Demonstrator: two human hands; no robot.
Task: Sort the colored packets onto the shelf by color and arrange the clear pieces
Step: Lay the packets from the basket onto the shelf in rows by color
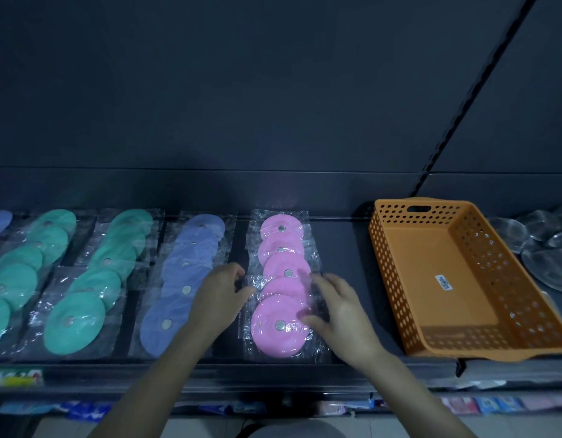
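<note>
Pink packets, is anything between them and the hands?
Nothing visible is in the way. The left hand sits at the left edge of the pink packets, and the right hand touches their right side.

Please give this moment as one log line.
left hand: beside pink packets; right hand: touching them; orange basket: empty; clear pieces: right of basket

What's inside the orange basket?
Only a small sticker lies on the floor of the orange basket. Nothing else shows in it. Its near wall hides a thin strip of the floor.
</note>
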